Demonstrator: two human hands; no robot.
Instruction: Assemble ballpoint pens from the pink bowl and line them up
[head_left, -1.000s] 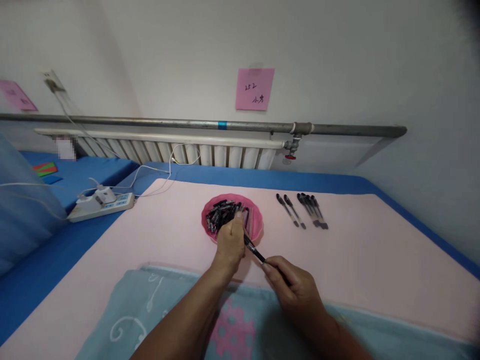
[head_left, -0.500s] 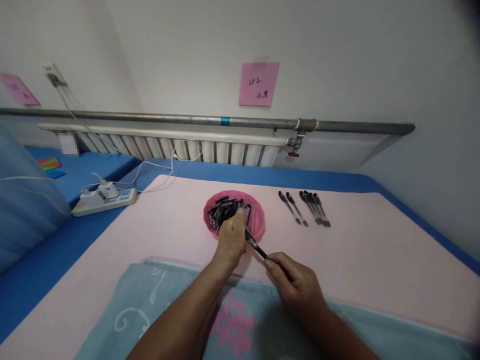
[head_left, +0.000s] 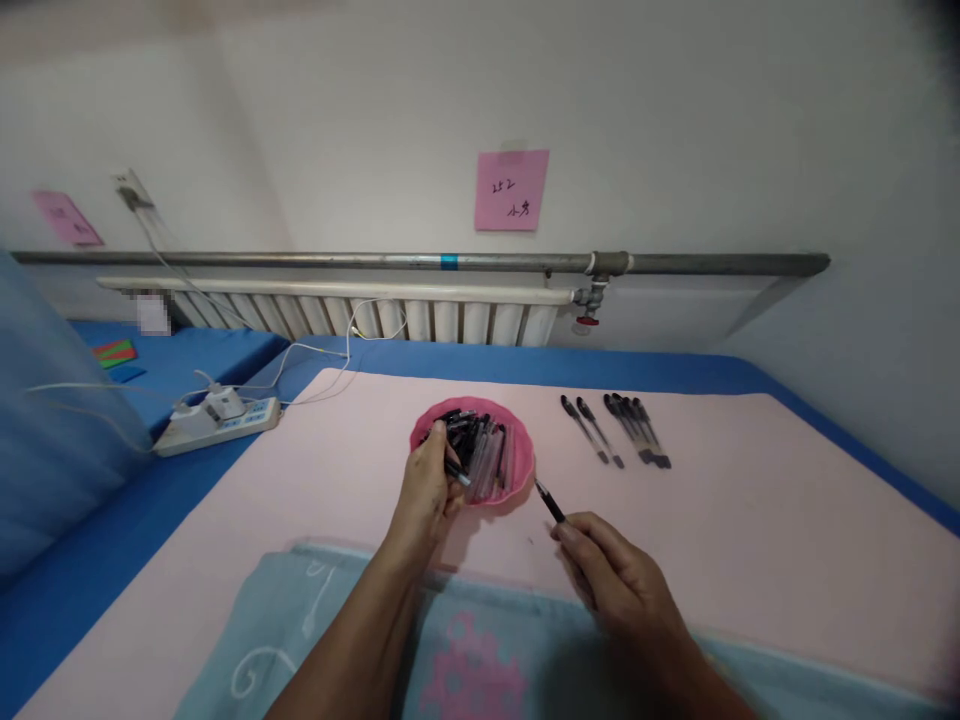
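My left hand point(head_left: 429, 478) is closed over the left side of a pink scalloped bowl point(head_left: 523, 470). Between its fingers is a black pen cap point(head_left: 456, 470) with a pale end. Black pen parts point(head_left: 466, 430) and clear tubes point(head_left: 491, 462) lie in the bowl, partly hidden by that hand. My right hand point(head_left: 611, 565) grips a black pen point(head_left: 551, 502) whose bare tip points up and left, just right of the bowl. The pen's rear end is hidden in the palm.
Several capped pens point(head_left: 634, 430) lie in a loose row on the pink sheet point(head_left: 720, 500), right of the bowl. A blue patterned cloth point(head_left: 360, 620) covers the near edge. To the left is a power strip point(head_left: 225, 425) with cables; a radiator point(head_left: 450, 320) stands behind.
Both hands were together on one pen; now they are apart, the left with the cap and the right with the pen. My left hand has shifted left, my right slightly right.
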